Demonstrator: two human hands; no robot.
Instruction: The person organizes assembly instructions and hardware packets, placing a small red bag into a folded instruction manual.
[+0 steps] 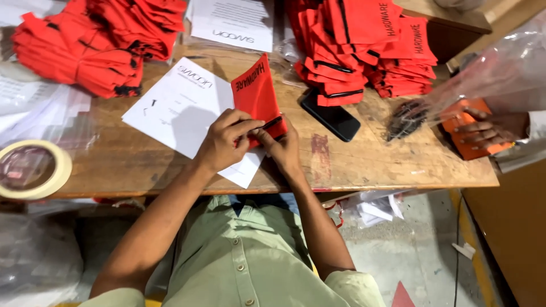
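Observation:
A red fabric pouch [255, 91] with a black drawstring lies on a white printed sheet [179, 108] on the wooden table [369, 162]. My left hand [223, 145] pinches the pouch's near end from the left, fingers closed over the drawstring edge. From the right, my right hand [282, 149] grips the same end, with its fingertips meeting those of the left. The pouch's near edge is hidden under both hands.
Piles of matching red pouches sit at the back left [96, 48] and back right [364, 45]. A black phone [333, 118] lies beside the right hand. A tape roll [31, 170] sits far left. A co-worker's hand [492, 128] holds an orange item in clear plastic.

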